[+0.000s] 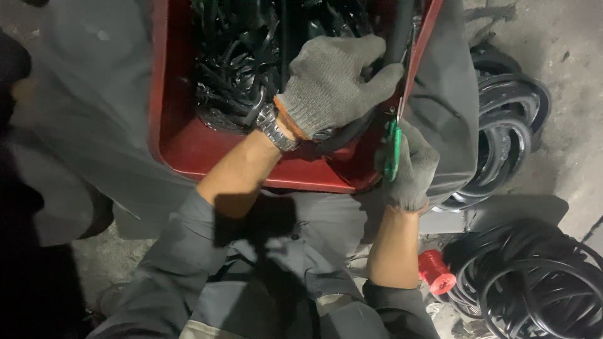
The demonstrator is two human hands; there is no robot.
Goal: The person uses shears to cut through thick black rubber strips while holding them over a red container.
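Your left hand has its fingers clamped on the black hose at the red tub rim; your right hand grips green-handled cutters just beside it. Hold the hose steady and keep the blades clear of your glove.

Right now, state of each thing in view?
left hand: gloved, gripping the black hose
right hand: gloved, closed on green-handled cutters
red bin: open, holding black cut pieces
wristwatch: worn on left wrist
black coils: lying on floor
red spool: on floor beside coils
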